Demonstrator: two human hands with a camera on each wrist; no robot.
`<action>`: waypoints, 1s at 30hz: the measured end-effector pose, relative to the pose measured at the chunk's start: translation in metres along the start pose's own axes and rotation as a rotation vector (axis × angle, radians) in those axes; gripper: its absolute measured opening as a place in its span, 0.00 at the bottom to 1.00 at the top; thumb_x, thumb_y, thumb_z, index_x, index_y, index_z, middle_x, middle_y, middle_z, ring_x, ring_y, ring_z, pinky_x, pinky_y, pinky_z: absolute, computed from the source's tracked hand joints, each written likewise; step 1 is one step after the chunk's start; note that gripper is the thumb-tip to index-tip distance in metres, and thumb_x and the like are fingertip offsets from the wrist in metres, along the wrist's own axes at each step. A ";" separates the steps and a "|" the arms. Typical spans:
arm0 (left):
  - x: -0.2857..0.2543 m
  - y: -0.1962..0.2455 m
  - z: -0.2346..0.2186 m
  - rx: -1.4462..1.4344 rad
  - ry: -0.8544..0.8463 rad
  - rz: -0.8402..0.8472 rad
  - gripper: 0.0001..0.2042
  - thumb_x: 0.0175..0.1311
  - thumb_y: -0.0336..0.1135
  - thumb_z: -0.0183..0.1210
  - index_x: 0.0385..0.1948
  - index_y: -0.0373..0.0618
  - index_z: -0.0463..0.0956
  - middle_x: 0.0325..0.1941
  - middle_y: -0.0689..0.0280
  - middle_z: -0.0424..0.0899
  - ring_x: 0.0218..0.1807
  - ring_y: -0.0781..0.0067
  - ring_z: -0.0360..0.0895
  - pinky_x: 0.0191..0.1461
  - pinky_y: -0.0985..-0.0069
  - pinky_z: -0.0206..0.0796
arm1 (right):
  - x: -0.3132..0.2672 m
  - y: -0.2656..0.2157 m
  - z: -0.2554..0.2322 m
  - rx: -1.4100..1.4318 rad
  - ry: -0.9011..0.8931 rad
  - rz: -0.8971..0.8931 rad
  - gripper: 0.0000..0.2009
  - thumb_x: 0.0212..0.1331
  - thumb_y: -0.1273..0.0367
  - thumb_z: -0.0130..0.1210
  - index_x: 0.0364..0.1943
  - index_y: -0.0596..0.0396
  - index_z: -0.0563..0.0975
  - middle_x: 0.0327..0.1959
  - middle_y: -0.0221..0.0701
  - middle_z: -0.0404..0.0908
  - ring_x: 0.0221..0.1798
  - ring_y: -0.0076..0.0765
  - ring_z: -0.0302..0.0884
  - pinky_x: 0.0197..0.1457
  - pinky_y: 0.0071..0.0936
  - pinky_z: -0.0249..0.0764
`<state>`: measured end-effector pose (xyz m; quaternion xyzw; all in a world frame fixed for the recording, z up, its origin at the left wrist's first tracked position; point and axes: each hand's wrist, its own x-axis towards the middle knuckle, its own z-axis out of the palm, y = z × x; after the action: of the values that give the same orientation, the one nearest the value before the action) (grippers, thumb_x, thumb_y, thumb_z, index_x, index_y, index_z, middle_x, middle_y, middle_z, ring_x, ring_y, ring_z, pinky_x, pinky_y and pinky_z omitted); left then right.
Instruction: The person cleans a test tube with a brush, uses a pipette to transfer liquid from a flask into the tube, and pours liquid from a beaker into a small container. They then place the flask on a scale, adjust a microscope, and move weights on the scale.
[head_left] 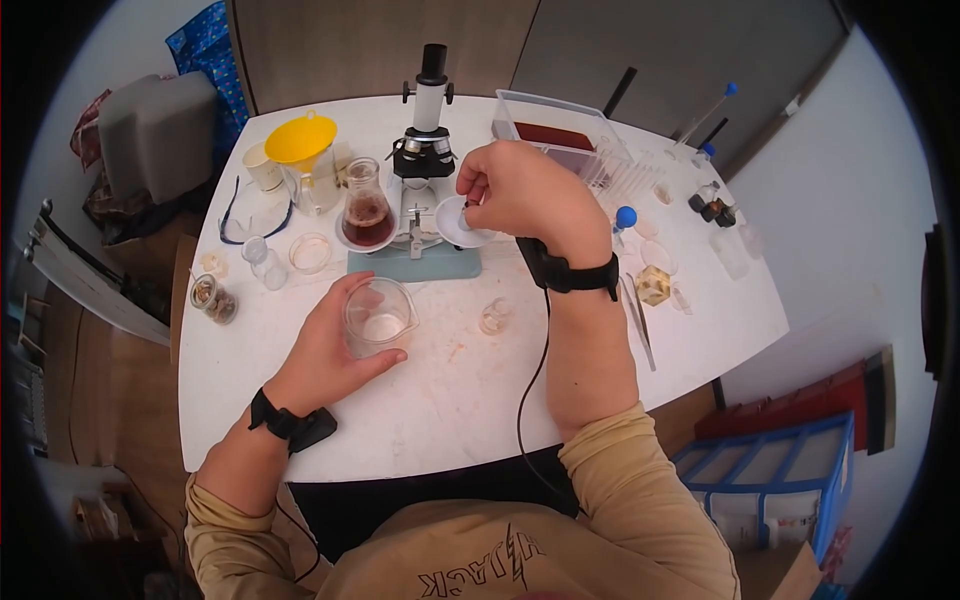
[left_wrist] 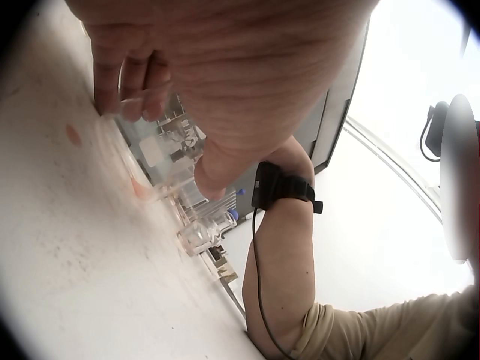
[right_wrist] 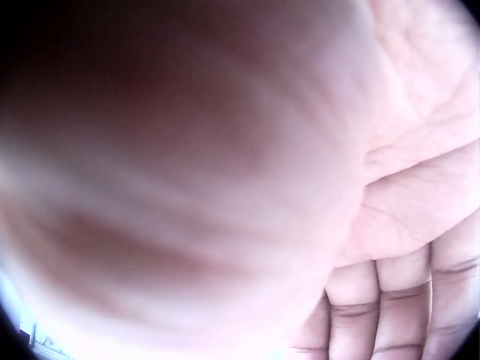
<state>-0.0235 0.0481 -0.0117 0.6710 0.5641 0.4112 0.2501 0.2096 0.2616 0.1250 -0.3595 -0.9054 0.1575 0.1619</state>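
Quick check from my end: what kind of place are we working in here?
Most likely a home or hobby science bench, not a formal lab: a white table holds a microscope, a conical flask of dark red liquid and a yellow funnel, with household clutter and storage bins around it.

shirt (head_left: 520,560) | print reads "JACK", seen upside down, partly cut off

Clear glass beaker (head_left: 380,316): upright on white table, empty-looking, gripped by left hand (head_left: 325,355). White dish (head_left: 462,222): at beaker's 1 o'clock, right hand (head_left: 525,190) pinching small item over it.
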 end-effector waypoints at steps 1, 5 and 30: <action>0.000 0.000 0.000 -0.002 -0.003 -0.004 0.49 0.56 0.34 0.86 0.81 0.40 0.65 0.66 0.56 0.83 0.70 0.60 0.82 0.75 0.61 0.76 | 0.000 0.001 0.001 0.001 -0.001 -0.001 0.12 0.49 0.74 0.71 0.40 0.60 0.91 0.40 0.44 0.93 0.42 0.49 0.93 0.47 0.39 0.88; 0.000 -0.001 0.001 -0.013 0.002 -0.005 0.49 0.56 0.34 0.86 0.81 0.40 0.65 0.67 0.55 0.83 0.70 0.60 0.82 0.75 0.61 0.76 | 0.000 0.002 0.002 0.004 0.001 0.011 0.12 0.50 0.74 0.71 0.40 0.60 0.91 0.40 0.45 0.93 0.42 0.50 0.93 0.47 0.40 0.88; 0.000 0.002 -0.001 -0.022 -0.007 -0.007 0.49 0.57 0.34 0.85 0.81 0.40 0.65 0.65 0.55 0.83 0.69 0.59 0.82 0.77 0.63 0.73 | 0.001 -0.002 0.002 -0.031 -0.037 0.033 0.13 0.50 0.73 0.72 0.41 0.59 0.92 0.39 0.45 0.93 0.40 0.51 0.92 0.47 0.40 0.88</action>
<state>-0.0230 0.0477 -0.0101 0.6675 0.5612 0.4141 0.2608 0.2069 0.2611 0.1240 -0.3736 -0.9047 0.1528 0.1367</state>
